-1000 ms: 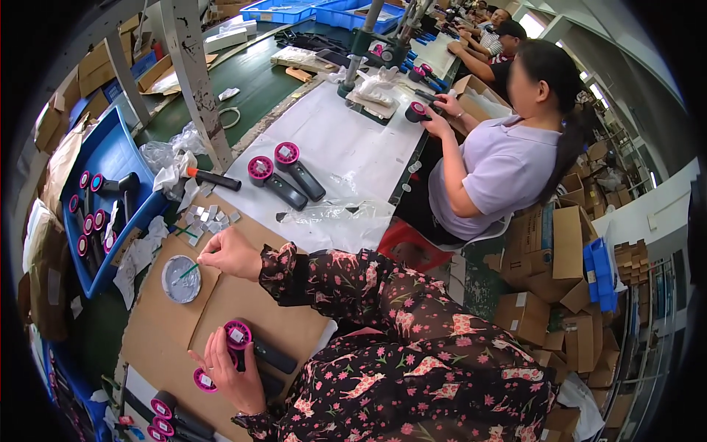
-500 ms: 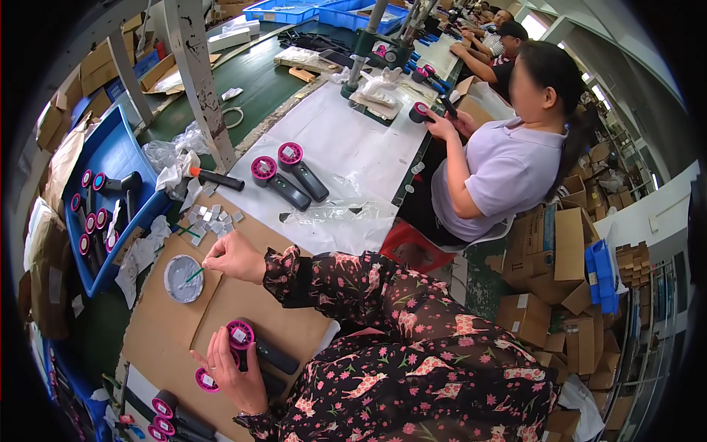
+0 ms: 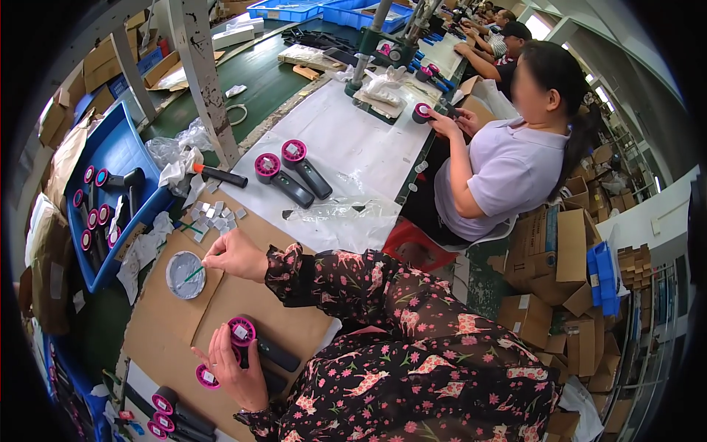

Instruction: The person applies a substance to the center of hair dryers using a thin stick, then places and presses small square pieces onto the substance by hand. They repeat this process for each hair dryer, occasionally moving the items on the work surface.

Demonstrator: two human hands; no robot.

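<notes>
My right hand (image 3: 237,255) pinches a thin green stick (image 3: 195,275), its tip in a round tub (image 3: 174,276) of grey paste. Below it, my left hand (image 3: 236,368) is curled over a black device with a pink round head, shaped like a small hair dryer, which it mostly hides. Beside that hand lies a similar hair dryer (image 3: 274,353) with a small whitish square on its pink face. Another pink head (image 3: 208,376) shows past my fingers. Several small grey square pieces (image 3: 213,214) are scattered beyond the tub.
Brown cardboard (image 3: 155,331) covers my work area. Two pink-headed dryers (image 3: 300,171) lie on white sheeting near an orange-and-black hammer-like tool (image 3: 221,175). A blue bin (image 3: 136,163) holds several more; others (image 3: 166,401) lie lower left. A co-worker (image 3: 501,158) sits to the right, handling a dryer.
The stick and my right hand have barely shifted within the tub area. My left hand stays in place. The co-worker's hands have moved slightly. The view has tilted a little.
</notes>
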